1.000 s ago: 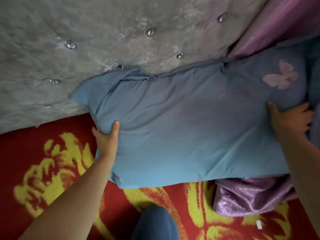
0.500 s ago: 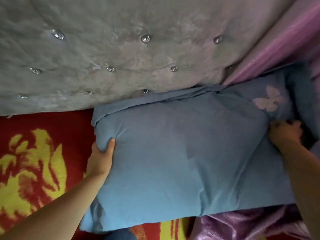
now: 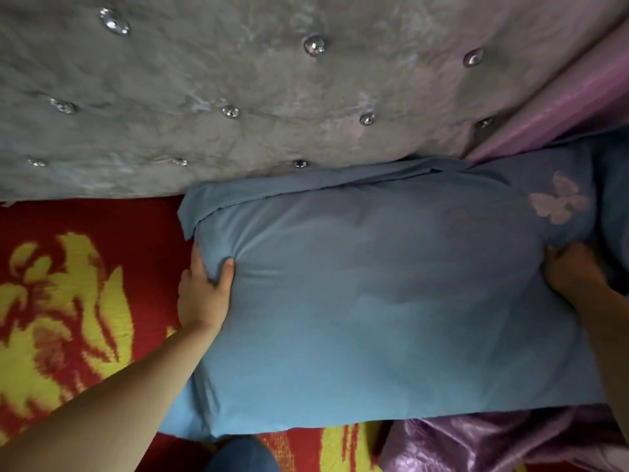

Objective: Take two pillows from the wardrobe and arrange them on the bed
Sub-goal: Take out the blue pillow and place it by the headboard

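The left hand (image 3: 204, 294) is pinching the blue pillow (image 3: 384, 301) at one short end. The right hand (image 3: 575, 274) is gripping the other, so the pillow's long axis is running between them, along the headboard (image 3: 238, 80).

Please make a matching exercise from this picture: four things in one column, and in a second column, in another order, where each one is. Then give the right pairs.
Things:
1. blue pillow with a pale butterfly print
2. grey tufted headboard with crystal buttons
3. left hand
4. crumpled shiny purple satin cloth

Places:
A. across the top of the picture
B. at the bottom right, partly under the pillow
C. in the middle, on the red and yellow bedcover
D. gripping the pillow's left edge

Pairs: 1-C, 2-A, 3-D, 4-B
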A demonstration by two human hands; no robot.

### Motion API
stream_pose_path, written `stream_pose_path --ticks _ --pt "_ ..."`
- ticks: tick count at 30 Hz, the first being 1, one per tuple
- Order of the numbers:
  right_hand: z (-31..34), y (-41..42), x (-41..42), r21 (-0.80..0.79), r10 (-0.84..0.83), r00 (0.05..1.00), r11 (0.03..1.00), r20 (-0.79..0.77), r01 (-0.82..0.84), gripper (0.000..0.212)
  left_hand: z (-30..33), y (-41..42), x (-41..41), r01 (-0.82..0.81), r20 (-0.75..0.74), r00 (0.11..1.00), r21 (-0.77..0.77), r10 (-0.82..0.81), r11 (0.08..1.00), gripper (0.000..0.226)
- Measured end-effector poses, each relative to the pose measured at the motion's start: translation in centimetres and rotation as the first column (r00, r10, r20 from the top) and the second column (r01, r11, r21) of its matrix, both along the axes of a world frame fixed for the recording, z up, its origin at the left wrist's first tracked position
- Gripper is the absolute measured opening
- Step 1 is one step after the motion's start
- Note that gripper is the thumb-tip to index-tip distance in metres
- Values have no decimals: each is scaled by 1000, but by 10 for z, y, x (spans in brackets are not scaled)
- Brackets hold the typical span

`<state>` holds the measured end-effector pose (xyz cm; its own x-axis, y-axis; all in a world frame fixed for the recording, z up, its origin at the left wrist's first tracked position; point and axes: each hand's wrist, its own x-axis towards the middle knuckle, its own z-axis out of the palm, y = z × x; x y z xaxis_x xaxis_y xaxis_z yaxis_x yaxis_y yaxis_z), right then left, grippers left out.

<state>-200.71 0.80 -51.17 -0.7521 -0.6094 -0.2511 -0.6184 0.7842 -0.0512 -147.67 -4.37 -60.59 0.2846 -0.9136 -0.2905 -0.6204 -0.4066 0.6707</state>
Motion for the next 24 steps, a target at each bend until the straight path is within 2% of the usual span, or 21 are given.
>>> stream_pose_path --ticks 2,5,7,10,13,18,24 --pt "10 0 6 -30 -56 998 998 -3 56 48 6 -2 3 42 106 993 26 -44 999 72" --pt "26 -1 44 -91 -101 983 992 -154 87 55 25 -9 6 151 178 972 17 -151 988 70" --pt "38 -6 94 -108 0 973 994 -231 -26 61 44 -18 6 282 171 947 -36 -272 959 69" --pt "52 -22 187 -37 274 935 957 -226 -289 62 76 -36 12 512 204 851 -107 -485 853 67" --pt "72 -42 283 3 401 897 913 -187 -408 59 114 -56 41 634 224 769 -153 -598 758 65" --pt "130 -73 420 -20 429 885 898 -177 -440 55 191 -88 122 796 369 603 -228 -707 560 61" --pt "226 -101 519 -72 415 892 899 -179 -432 49 299 -138 189 841 476 539 -358 -696 406 59"
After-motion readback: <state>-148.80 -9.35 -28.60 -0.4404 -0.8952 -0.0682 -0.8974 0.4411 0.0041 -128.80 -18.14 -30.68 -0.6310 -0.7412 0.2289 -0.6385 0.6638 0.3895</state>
